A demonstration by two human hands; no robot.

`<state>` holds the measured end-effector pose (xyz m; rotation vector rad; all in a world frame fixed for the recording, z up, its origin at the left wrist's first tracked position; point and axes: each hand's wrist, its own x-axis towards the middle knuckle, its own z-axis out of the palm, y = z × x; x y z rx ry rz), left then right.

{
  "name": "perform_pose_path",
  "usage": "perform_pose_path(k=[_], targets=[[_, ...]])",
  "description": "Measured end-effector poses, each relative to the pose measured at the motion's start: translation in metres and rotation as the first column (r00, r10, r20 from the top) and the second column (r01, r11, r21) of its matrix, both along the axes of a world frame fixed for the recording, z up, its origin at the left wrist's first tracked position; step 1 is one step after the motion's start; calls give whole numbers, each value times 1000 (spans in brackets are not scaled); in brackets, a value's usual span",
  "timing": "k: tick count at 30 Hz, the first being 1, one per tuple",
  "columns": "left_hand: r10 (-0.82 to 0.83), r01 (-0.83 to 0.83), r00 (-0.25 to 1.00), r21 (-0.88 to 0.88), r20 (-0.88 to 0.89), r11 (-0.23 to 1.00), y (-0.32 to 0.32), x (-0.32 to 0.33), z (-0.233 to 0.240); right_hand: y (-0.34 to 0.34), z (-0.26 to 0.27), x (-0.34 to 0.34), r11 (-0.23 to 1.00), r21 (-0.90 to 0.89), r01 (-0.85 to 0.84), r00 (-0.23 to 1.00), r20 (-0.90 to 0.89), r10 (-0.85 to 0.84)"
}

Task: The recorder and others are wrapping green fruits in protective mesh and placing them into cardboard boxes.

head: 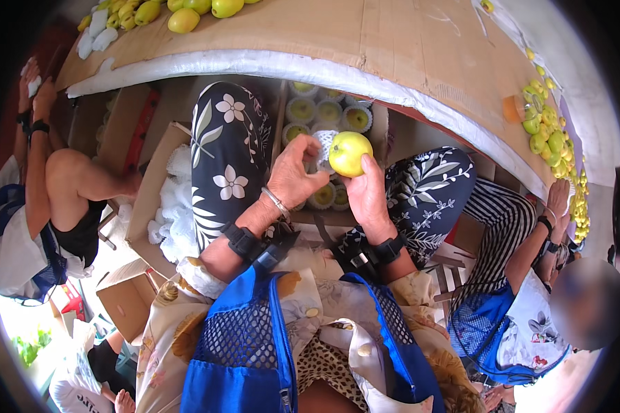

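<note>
In front of me, my right hand holds a yellow-green fruit, its thumb on the fruit's side. My left hand is just left of it, with a white foam net sleeve between thumb and fingers. The sleeve lies close against the fruit's left side; whether they touch is unclear. Below both hands, between my knees, a cardboard box holds several similar fruits in white foam nets. The hands hide part of this box.
A cardboard-covered table arches ahead, bearing piles of fruit at left and right. Beside my left leg, an open carton holds white foam nets. People sit at both sides, their hands near the table's edge.
</note>
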<state>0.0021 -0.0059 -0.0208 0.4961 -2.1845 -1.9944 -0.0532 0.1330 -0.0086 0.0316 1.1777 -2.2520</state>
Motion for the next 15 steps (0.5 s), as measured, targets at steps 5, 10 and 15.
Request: perform_pose_path(k=[5, 10, 15], targets=[[42, -29, 999, -326, 34, 945, 0, -1, 9, -3, -3, 3, 999, 45, -25, 998, -57, 28], [102, -88, 993, -219, 54, 972, 0, -4, 3, -3, -3, 5, 997, 16, -74, 993, -92, 76], [153, -142, 988, 268, -19, 953, -7, -5, -15, -9, 1, 6, 982, 190, 0, 975, -218, 43]])
